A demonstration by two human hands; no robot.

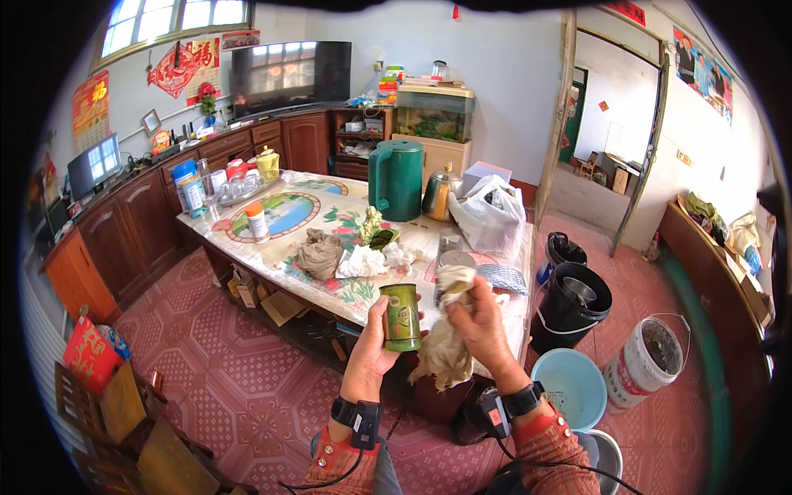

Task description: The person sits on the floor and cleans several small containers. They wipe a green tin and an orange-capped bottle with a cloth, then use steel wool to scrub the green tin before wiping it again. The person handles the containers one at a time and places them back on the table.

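My left hand [373,346] holds a green cylindrical canister [401,317] upright in front of the table's near edge. To its right, my right hand [479,318] grips a bunched cream cloth [447,356] that hangs down beside the canister, apart from it. On the table behind lie a crumpled brown-grey cloth [318,254], crumpled white paper [361,262] and a piece of shiny green wrapping [372,228]. Just beyond my right hand are a clear container [456,260] and a blue-and-white patterned item [502,278].
The table [291,281] also bears a green jug [396,179], a metal kettle [442,193], a white plastic bag [492,216] and an orange-capped bottle [257,224]. Black buckets, a light-blue basin [569,388] and a white bucket [643,365] stand right. Wooden chairs [127,402] are at lower left.
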